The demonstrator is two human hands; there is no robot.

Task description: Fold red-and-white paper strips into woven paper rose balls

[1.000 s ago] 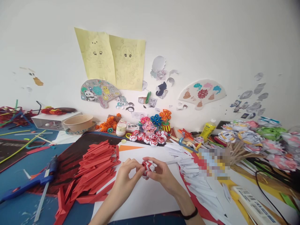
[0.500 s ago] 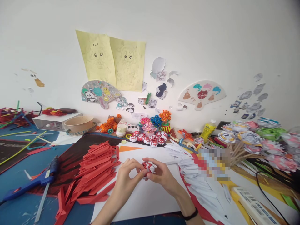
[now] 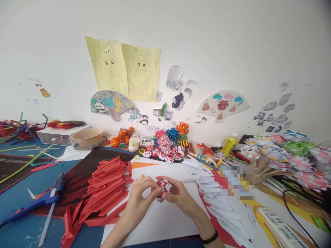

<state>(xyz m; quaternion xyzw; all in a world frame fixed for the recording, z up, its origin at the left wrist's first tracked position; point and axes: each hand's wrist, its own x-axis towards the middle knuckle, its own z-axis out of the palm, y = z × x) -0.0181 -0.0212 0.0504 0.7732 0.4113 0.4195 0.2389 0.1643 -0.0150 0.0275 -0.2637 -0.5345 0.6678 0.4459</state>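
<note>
Between both hands, above a white sheet of paper (image 3: 155,220), is a small red and white folded-paper ball (image 3: 164,187) with a zigzag pattern. My left hand (image 3: 143,191) pinches its left side between thumb and fingers. From the right, my right hand (image 3: 177,193) grips it, with the index finger over its top. The fingers hide part of the ball. Left of my hands lies a heap of folded red paper strips (image 3: 107,189). Folded white paper strips (image 3: 219,199) spread out on the right. Several similar red and white paper balls (image 3: 169,155) sit behind.
On the left, a blue glue gun (image 3: 49,196) lies on the table, near a beige bowl (image 3: 87,136). A yellow bottle (image 3: 229,145), paper flowers on sticks (image 3: 274,151) and a white box-like pack (image 3: 280,225) are on the right. A black cable (image 3: 292,210) curves there.
The ball has turned slightly in my fingers, and its zigzag faces a different way. Both hands stay in nearly the same place. The whole view has shifted very slightly.
</note>
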